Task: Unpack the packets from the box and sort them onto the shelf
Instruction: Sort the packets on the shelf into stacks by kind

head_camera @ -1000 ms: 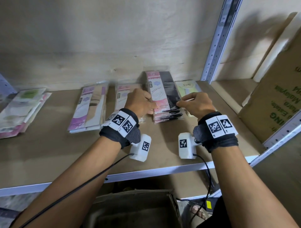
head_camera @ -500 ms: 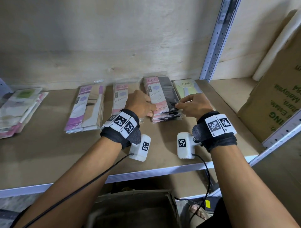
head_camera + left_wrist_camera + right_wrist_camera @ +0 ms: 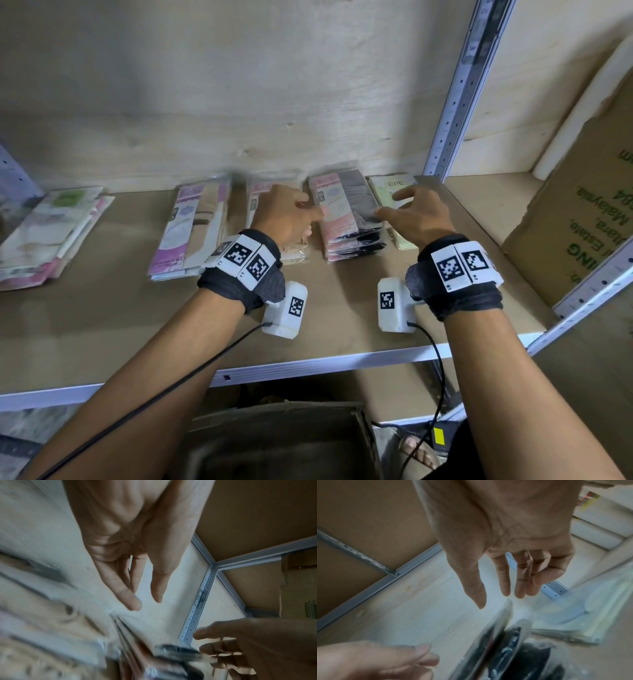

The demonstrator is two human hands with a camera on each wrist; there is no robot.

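Between the fingers of both hands: the pink-and-black packet stack point(image 3: 346, 216), sitting on the shelf point(image 3: 102, 318).

Left hand point(image 3: 286, 214) and right hand point(image 3: 416, 214) both look relaxed and spread, gripping nothing, just flanking the stack. Sorting seems well underway: purple packets point(image 3: 191, 226) left of the fingers, a green packet point(image 3: 394, 192) under the right ones, all marked "ENE". Box point(image 3: 281, 442) below is too dark to tell what's left. Cardboard carton point(image 3: 582, 212) reads "Malaysia".

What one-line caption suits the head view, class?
Both hands, left and right, open beside the pink-and-black packet stack on the shelf.
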